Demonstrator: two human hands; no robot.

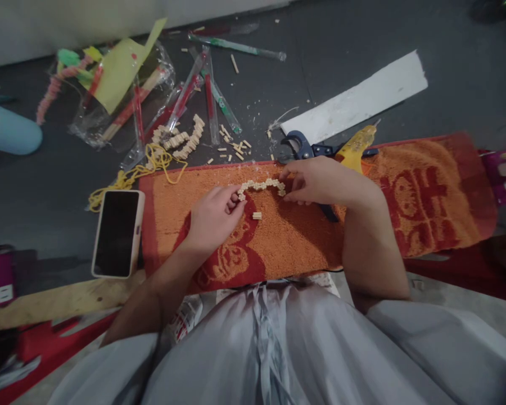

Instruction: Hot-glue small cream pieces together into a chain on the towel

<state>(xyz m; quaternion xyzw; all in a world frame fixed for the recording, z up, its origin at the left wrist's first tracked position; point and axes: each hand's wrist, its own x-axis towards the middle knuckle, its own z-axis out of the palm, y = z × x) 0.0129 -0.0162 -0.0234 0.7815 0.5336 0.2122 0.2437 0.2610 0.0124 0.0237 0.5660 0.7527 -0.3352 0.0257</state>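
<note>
A curved chain of small pale wooden pieces [261,184] lies on an orange and red towel [295,236]. My left hand [214,216] pinches the chain's left end with curled fingers. My right hand [314,181] presses its fingertips on the chain's right end. One loose wooden piece [257,215] sits on the towel just below the chain, between the two hands.
A phone [117,233] lies left of the towel. Blue-handled cutters [306,149] and a yellow glue gun [356,147] rest behind my right hand. More wooden pieces [181,140], yellow string [147,166], wrapped chopsticks [208,95], a plastic bag [118,95] and a white strip [358,98] litter the dark floor.
</note>
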